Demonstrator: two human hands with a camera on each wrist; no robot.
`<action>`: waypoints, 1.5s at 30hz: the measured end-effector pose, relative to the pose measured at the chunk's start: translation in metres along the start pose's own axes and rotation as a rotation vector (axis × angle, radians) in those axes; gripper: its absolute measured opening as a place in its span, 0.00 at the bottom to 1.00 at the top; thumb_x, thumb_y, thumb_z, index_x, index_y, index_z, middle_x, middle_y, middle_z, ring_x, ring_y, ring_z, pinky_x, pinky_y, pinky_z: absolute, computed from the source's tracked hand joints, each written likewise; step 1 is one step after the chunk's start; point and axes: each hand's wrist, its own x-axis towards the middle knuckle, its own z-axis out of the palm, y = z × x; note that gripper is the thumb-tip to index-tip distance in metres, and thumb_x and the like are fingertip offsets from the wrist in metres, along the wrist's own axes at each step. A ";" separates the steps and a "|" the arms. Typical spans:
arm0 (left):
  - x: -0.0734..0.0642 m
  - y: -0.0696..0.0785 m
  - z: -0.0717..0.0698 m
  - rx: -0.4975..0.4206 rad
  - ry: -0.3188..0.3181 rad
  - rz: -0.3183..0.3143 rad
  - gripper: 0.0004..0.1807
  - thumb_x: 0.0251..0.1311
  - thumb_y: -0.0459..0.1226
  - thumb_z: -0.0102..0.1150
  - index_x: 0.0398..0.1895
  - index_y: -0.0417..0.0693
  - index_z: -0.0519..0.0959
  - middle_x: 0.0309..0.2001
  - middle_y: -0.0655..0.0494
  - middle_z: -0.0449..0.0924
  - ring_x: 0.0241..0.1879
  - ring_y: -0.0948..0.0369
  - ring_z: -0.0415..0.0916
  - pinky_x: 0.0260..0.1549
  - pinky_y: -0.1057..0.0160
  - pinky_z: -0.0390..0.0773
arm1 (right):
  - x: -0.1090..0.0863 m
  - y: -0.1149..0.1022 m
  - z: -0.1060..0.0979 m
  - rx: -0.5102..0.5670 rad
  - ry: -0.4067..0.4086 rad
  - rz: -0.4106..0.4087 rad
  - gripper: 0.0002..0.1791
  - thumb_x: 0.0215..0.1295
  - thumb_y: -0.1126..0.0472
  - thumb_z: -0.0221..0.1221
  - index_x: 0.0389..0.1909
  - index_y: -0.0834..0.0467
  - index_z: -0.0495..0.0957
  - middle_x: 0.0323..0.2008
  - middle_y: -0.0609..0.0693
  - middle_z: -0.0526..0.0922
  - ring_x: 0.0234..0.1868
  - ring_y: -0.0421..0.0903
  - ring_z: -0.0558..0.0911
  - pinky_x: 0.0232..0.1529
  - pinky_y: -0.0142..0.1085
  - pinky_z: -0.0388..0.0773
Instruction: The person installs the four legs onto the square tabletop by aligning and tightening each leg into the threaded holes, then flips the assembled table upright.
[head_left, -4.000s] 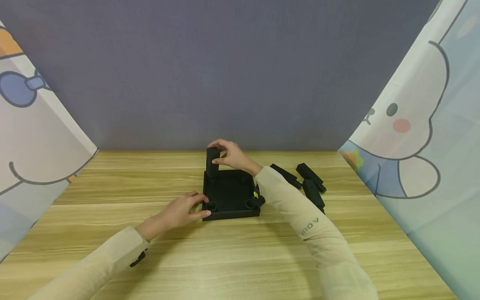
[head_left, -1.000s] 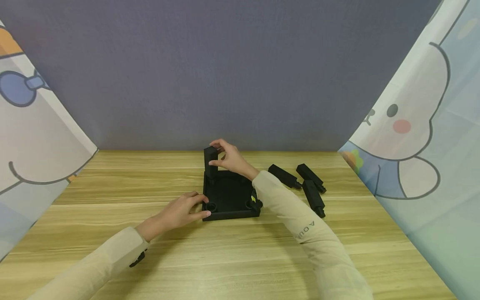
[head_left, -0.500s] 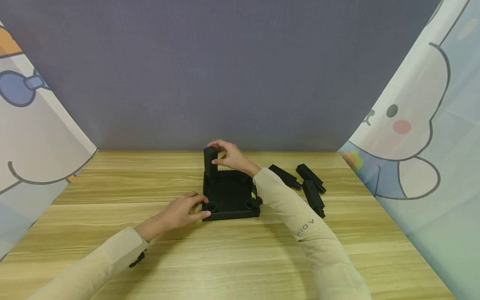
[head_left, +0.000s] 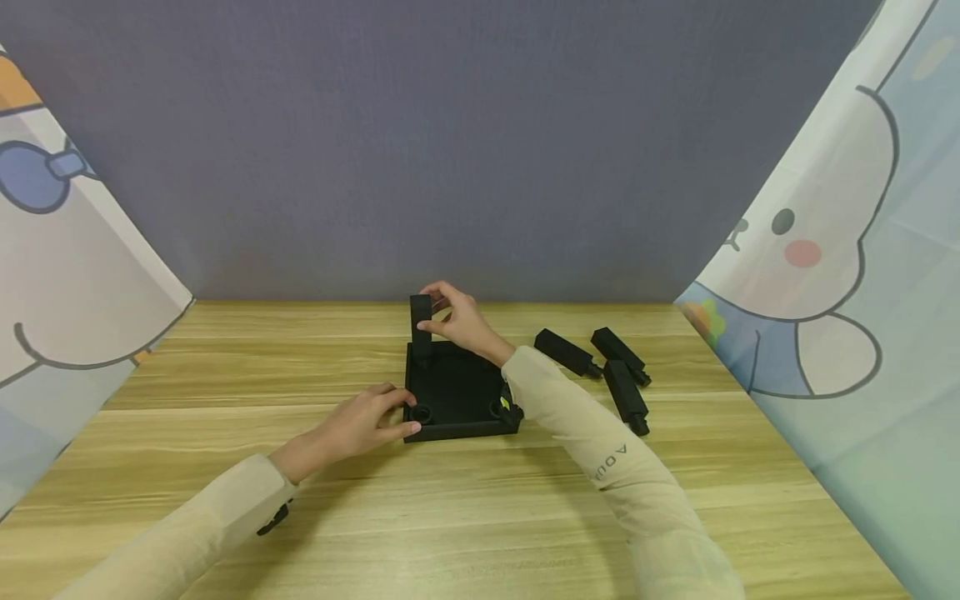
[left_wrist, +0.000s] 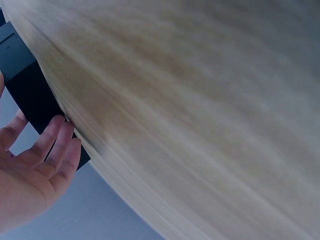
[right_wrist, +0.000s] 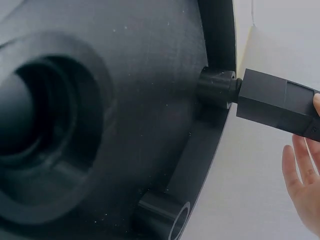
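Note:
In the head view, a black square leg (head_left: 421, 321) stands upright over the far left corner of a shallow black square base (head_left: 450, 430). My right hand (head_left: 461, 321) pinches the leg near its top between thumb and fingers. The right wrist view has the narrow end of the leg (right_wrist: 277, 97) in a round socket (right_wrist: 216, 87) at the base's corner. My left hand (head_left: 367, 422) grips the near left corner of the base, beside another round socket (head_left: 422, 414). In the left wrist view its fingers (left_wrist: 57, 142) lie against the outer wall of the base.
To the right on the wooden table (head_left: 360, 533) lie three more black legs: one (head_left: 566, 352) nearest the base, one (head_left: 621, 354) behind, one (head_left: 627, 396) in front. A grey panel (head_left: 435, 150) rises behind the table, with printed cloths (head_left: 832, 250) at the sides.
The leg has turned a little in its socket, now showing a different face. My right fingers have shifted round it, the thumb moving left, and the right forearm has dropped slightly. My left hand stays put.

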 end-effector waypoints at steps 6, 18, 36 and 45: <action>0.000 0.000 0.000 -0.007 -0.010 -0.004 0.21 0.58 0.54 0.54 0.46 0.50 0.77 0.41 0.53 0.77 0.26 0.67 0.69 0.28 0.68 0.73 | 0.002 -0.002 -0.007 -0.005 -0.074 -0.017 0.28 0.55 0.62 0.64 0.57 0.60 0.67 0.51 0.56 0.74 0.48 0.50 0.77 0.40 0.35 0.78; 0.000 0.001 -0.002 -0.019 -0.019 -0.011 0.21 0.58 0.53 0.54 0.46 0.50 0.76 0.42 0.52 0.77 0.23 0.71 0.66 0.27 0.69 0.72 | 0.005 -0.005 -0.014 0.022 -0.156 0.017 0.27 0.56 0.67 0.62 0.58 0.57 0.68 0.53 0.55 0.73 0.49 0.50 0.77 0.44 0.40 0.78; -0.001 0.001 -0.001 -0.019 -0.015 -0.019 0.21 0.58 0.53 0.55 0.47 0.50 0.76 0.42 0.52 0.77 0.25 0.69 0.69 0.28 0.68 0.74 | -0.004 0.000 -0.004 -0.022 -0.029 -0.015 0.27 0.54 0.59 0.64 0.56 0.56 0.68 0.47 0.54 0.76 0.44 0.48 0.79 0.38 0.33 0.78; 0.000 0.001 -0.002 -0.026 -0.021 -0.010 0.20 0.58 0.54 0.54 0.46 0.50 0.76 0.42 0.52 0.77 0.24 0.70 0.68 0.27 0.68 0.72 | 0.005 -0.005 -0.014 -0.028 -0.142 -0.024 0.31 0.55 0.61 0.64 0.60 0.58 0.66 0.59 0.55 0.70 0.51 0.51 0.76 0.44 0.39 0.78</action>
